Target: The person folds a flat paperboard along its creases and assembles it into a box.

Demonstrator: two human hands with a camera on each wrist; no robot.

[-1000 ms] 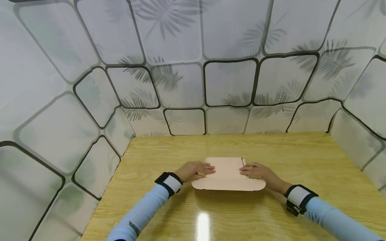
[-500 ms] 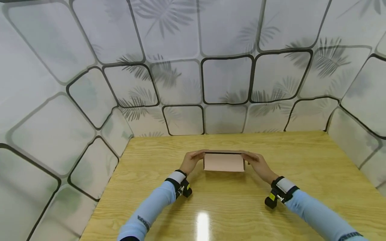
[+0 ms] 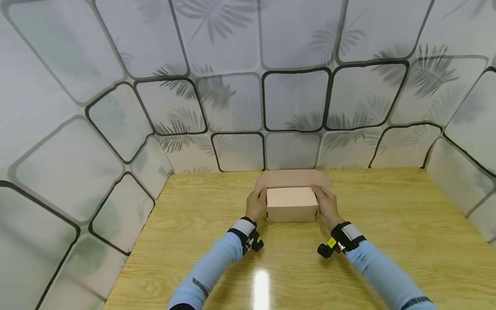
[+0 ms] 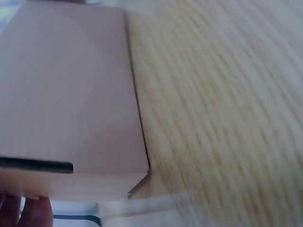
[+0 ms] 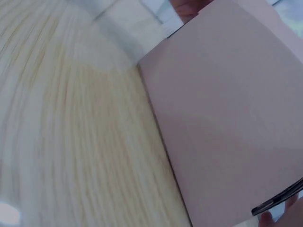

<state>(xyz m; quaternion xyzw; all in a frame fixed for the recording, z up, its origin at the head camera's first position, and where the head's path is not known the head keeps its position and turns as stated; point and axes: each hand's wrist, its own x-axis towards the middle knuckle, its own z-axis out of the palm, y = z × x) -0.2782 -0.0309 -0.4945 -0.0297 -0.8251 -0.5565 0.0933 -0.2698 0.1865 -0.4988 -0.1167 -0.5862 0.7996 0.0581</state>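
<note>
A small light-brown cardboard box [image 3: 292, 198] stands on the table before me in the head view. Its wide flap [image 3: 293, 177] with rounded ends rises along the far side. My left hand [image 3: 256, 204] grips the box's left side, and my right hand [image 3: 327, 206] grips its right side. In the left wrist view, fingertips [image 4: 35, 213] show at the box's end below a dark slot [image 4: 37, 164]. Close up in the right wrist view, a broad plain face of the box [image 5: 218, 109] fills much of the picture, with fingers at the lower right corner.
The box sits on a wood-grain table [image 3: 201, 193]. Behind and to both sides hangs a pale curtain [image 3: 294, 99] with dark outlines and leaf prints. A bright light reflection [image 3: 261, 286] lies on the near tabletop.
The box has turned over: its rounded flap was toward me, then the box tipped up, and now the flap stands at the far side. Both hands moved from its top to its sides.
</note>
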